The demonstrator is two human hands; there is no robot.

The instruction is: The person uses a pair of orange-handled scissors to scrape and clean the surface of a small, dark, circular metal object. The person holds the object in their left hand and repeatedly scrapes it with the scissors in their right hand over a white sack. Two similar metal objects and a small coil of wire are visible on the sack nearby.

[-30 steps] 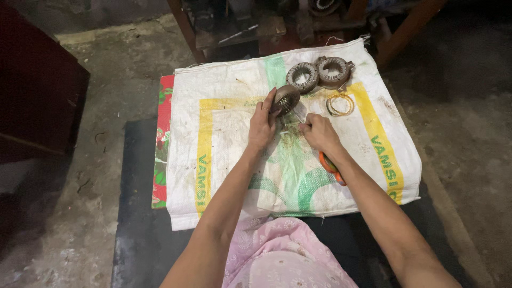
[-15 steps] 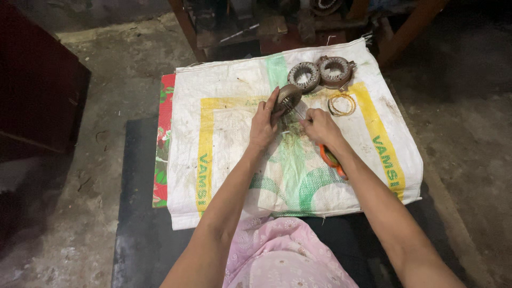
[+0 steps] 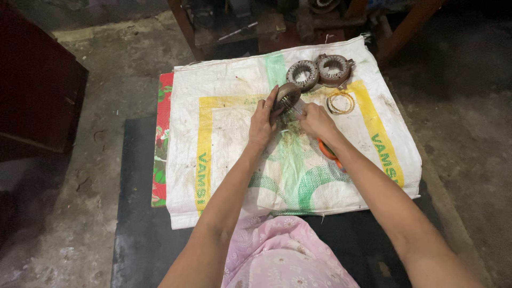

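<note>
Left hand [image 3: 261, 125] grips a round stator core [image 3: 287, 97]; right hand [image 3: 316, 120] pinches a thin tool at it; a slip could jab the left fingers.

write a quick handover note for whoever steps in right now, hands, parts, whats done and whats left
Left hand grips a round toothed metal core, tilted up off the white woven sack.
Right hand works at the core's face with a thin tool; the tip is too small to identify.
Two similar cores lie at the sack's far edge, a copper wire coil beside them, and an orange-handled tool under the right forearm.
Done: cannot tell. Left: the held core is in work.
</note>
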